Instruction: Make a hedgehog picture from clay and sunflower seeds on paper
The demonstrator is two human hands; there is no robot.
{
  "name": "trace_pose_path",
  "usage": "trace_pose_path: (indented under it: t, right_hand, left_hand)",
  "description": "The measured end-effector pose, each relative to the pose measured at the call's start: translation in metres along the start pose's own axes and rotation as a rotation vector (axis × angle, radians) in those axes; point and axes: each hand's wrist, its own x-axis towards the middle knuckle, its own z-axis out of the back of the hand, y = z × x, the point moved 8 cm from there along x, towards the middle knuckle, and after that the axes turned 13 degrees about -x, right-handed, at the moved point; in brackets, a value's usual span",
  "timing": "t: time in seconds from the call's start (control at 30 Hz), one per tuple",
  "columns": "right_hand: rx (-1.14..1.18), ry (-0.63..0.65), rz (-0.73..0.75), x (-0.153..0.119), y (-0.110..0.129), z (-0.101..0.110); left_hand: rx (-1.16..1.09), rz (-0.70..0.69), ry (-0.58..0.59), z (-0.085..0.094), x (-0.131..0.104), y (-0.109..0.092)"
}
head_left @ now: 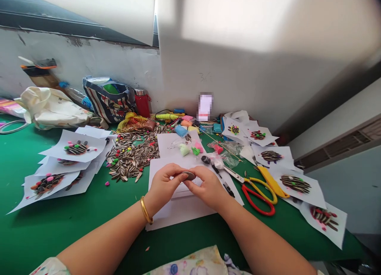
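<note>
Pinching, with left grip (162,183) and right grip (208,185) together, a dark grey flattened piece (189,175). Closed on it from both sides, with thumbs and fingertips parted only by its thickness. Holding it just above the white paper (171,211), near the middle of the green table (98,213). Cannot tell the material, nor whether the curled fingers touch it underneath.

Recorded left to right. At far left, by the wall: noted white bag (56,106). In front of it: noted overlapping sheets with seed designs (61,144). Next, at the back: noted striped bag (110,104), with red bottle (142,104) just beside it. Nearer: noted loose striped seeds (127,160), with small coloured balls among them. On left wrist: noted gold bracelet (144,209). Beyond the hands: noted pale green lump (184,149). To the right: noted scissors (236,175) with red and yellow handles, blades toward the hands; beside these, yellow tool (269,181). At far right: noted more designs on paper (339,225), spread along the edge.
</note>
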Motion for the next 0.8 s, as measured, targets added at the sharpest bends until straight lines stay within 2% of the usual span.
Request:
trace_pose_path:
  t: [0.17,0.3,0.53,0.67,0.8]
  right_hand:
    - [0.039,0.038,0.008,0.000,0.000,-0.002]
    - [-0.050,0.021,0.009,-0.001,0.000,-0.005]
    - [0.021,-0.005,-0.057,-0.001,-0.004,0.001]
    - [-0.030,0.002,-0.053,-0.001,-0.003,0.001]
    - [0.019,0.010,-0.041,-0.001,-0.002,-0.001]
  left_hand:
    - [0.083,-0.077,-0.040,0.001,-0.003,-0.010]
    - [0.132,-0.076,0.009,-0.003,-0.004,-0.010]
    - [-0.034,0.070,-0.054,0.003,0.000,0.005]
    - [-0.115,0.132,-0.044,0.000,0.000,0.013]
    - [-0.219,0.191,-0.028,-0.004,-0.001,0.015]
